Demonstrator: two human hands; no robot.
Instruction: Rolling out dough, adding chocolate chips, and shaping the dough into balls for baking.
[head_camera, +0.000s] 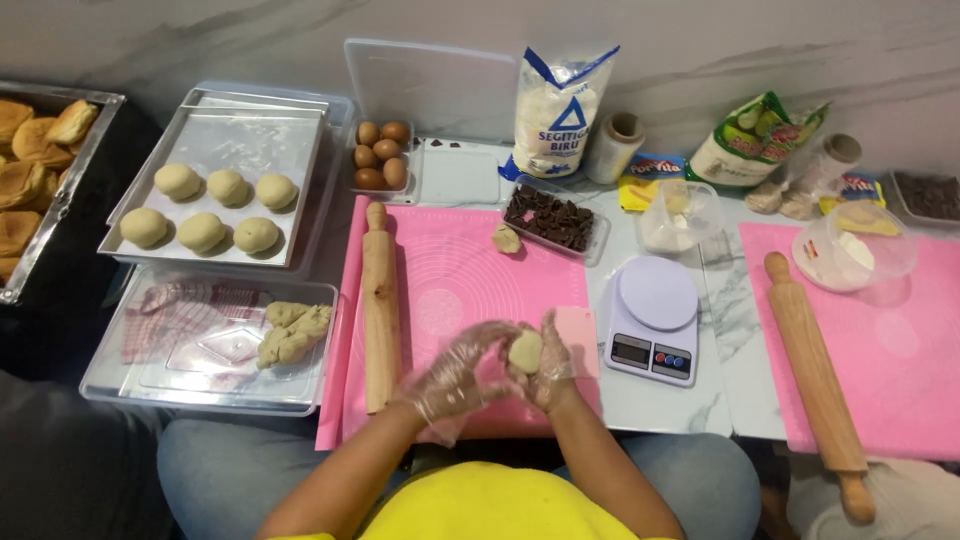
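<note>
Both my hands wear thin clear plastic gloves and meet over the near edge of a pink silicone mat (450, 270). A small round piece of pale dough (525, 350) sits between them. My right hand (552, 365) cups it from the right and my left hand (455, 380) closes on it from the left. A wooden rolling pin (380, 305) lies lengthwise on the mat's left side. A small dough lump (506, 238) rests near the mat's far edge, beside a clear tray of chocolate pieces (555, 218).
A metal tray (225, 135) holds several dough balls. A clear lidded box (200, 340) holds more dough. Eggs (382, 155), a flour bag (555, 110), a kitchen scale (655, 320), a second pink mat (900, 350) with rolling pin (815, 375), and baked buns (30, 170) surround.
</note>
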